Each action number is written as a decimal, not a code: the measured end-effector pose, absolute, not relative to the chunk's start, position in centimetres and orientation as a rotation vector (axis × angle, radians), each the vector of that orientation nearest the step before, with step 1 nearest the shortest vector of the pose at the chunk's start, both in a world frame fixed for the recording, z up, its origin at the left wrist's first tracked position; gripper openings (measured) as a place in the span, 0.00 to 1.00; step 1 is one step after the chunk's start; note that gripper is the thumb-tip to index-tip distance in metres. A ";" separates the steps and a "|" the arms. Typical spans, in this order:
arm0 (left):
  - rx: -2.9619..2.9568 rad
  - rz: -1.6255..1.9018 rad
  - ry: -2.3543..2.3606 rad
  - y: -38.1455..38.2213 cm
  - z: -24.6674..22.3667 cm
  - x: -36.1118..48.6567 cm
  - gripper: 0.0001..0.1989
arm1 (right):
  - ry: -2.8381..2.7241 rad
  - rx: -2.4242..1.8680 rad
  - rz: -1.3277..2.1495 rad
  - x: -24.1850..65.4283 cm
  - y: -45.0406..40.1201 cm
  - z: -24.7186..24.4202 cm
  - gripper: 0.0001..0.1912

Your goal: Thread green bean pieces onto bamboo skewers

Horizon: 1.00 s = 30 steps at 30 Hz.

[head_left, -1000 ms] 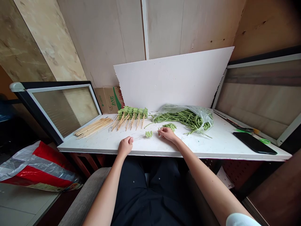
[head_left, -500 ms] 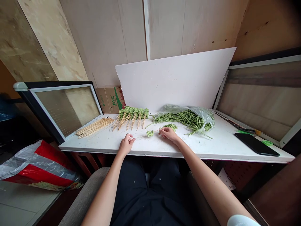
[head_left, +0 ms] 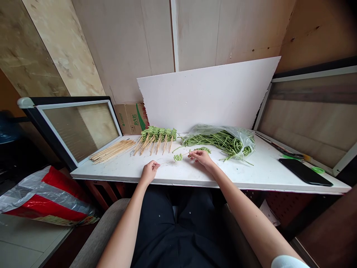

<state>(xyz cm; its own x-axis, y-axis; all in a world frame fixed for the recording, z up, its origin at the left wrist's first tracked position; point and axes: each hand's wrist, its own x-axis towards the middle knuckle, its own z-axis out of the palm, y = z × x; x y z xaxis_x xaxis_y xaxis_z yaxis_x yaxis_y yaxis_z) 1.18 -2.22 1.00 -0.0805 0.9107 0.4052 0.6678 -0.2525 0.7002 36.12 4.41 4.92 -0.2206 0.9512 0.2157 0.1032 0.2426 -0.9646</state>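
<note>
My left hand (head_left: pixel 150 172) is closed, pinching the lower end of a thin bamboo skewer (head_left: pixel 165 163) just above the table. Threaded midway along the skewer are several short green bean pieces (head_left: pixel 177 158). At its far end, my right hand (head_left: pixel 201 158) pinches a small piece of green bean (head_left: pixel 190 152) by the skewer tip. Just behind the right fingers lies a small pile of cut bean pieces (head_left: pixel 205 149), partly hidden. Stacked at the back are filled bean skewers (head_left: pixel 158 133), their sticks pointing toward me.
Bare bamboo skewers (head_left: pixel 113 151) lie at the table's left. A clear plastic bag of long green beans (head_left: pixel 223 141) rests at the back right. A black phone (head_left: pixel 305 172) and scissors (head_left: pixel 292 152) are far right. A white board (head_left: pixel 206 96) stands behind.
The fingers of my left hand have closed further round the skewer end. My right fingers have shifted slightly at the skewer tip, where a bean piece now shows.
</note>
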 end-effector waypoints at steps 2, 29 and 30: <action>1.906 1.252 1.719 -2.3 1.0 1.2 0.13 | -1.534 -1.016 1.096 36.2 4.3 5.0 0.23; 1.837 1.326 1.749 -2.4 1.3 1.5 0.12 | -1.357 -0.831 1.449 35.5 3.9 5.1 0.24; 1.838 1.327 1.750 -2.4 1.3 1.5 0.12 | -1.341 -0.826 1.455 35.5 4.0 5.1 0.24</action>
<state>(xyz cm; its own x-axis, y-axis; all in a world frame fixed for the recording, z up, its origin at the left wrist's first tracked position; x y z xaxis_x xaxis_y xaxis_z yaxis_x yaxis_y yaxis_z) 1.45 -2.43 1.30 -0.1538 0.8963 0.4158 0.6425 -0.2291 0.7313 35.50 3.97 5.09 -0.3140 0.9415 0.1225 -0.1985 0.0611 -0.9782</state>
